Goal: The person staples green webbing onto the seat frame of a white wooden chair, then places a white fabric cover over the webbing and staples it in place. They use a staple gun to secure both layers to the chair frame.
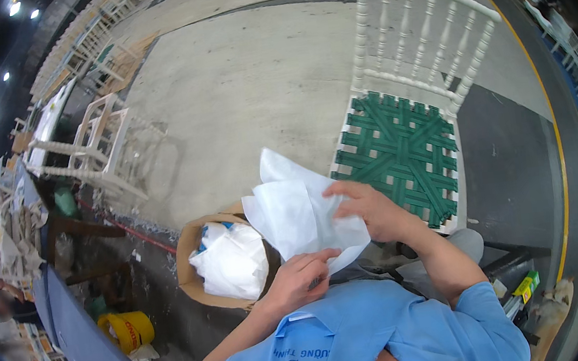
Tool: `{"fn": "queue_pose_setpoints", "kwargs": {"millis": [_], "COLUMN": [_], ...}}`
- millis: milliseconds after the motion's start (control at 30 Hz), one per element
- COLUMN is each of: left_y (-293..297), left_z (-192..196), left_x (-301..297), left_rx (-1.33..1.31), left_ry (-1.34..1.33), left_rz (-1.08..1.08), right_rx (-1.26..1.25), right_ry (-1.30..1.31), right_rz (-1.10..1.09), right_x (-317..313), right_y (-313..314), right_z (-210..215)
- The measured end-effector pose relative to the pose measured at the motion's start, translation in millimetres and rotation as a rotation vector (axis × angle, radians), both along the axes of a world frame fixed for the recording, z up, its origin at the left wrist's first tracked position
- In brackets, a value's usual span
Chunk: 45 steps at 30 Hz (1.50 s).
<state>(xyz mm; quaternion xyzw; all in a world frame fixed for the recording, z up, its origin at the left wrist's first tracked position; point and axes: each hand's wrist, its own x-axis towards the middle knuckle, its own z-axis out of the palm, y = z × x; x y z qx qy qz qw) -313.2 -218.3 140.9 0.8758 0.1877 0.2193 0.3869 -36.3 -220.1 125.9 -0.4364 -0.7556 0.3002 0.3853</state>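
I hold a thin white sheet of wrapping material (292,208) up in front of my chest. My left hand (302,279) grips its lower edge, fingers curled onto it. My right hand (371,210) pinches its right side from above. Just left of my hands stands a brown cardboard box (186,263) stuffed with more crumpled white sheets (234,261). Beyond my right hand stands a white chair (423,44) with a woven green strap seat (400,153).
Several unfinished white chair frames (103,148) lie tipped over at the left on the concrete floor (256,77). A yellow tape roll (126,331) lies near a blue-draped table edge (71,333). Rows of chairs line the far background.
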Motion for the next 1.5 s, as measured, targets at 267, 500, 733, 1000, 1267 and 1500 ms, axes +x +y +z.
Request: {"fn": "queue_pose_setpoints", "kwargs": {"millis": [267, 500, 733, 1000, 1267, 1500], "left_y": [11, 51, 83, 165, 257, 268], "left_z": [16, 86, 177, 132, 237, 278], "left_x": [23, 117, 154, 149, 164, 182], "left_rx": [-0.272, -0.094, -0.128, -0.166, 0.06, -0.095], "left_ry": [0.29, 0.136, -0.258, 0.114, 0.209, 0.162], "left_rz": [0.042, -0.017, -0.075, 0.017, 0.044, -0.049], "right_rx": [0.044, 0.164, 0.226, 0.292, 0.01, 0.168], "right_ry": [0.061, 0.065, 0.286, 0.129, 0.427, 0.438], "right_rz": [-0.32, -0.519, -0.639, -0.745, -1.062, -1.028], "right_x": [20, 38, 77, 149, 260, 276], "right_y": [-63, -45, -35, -22, -48, -46], "right_z": [6, 67, 185, 220, 237, 249]}}
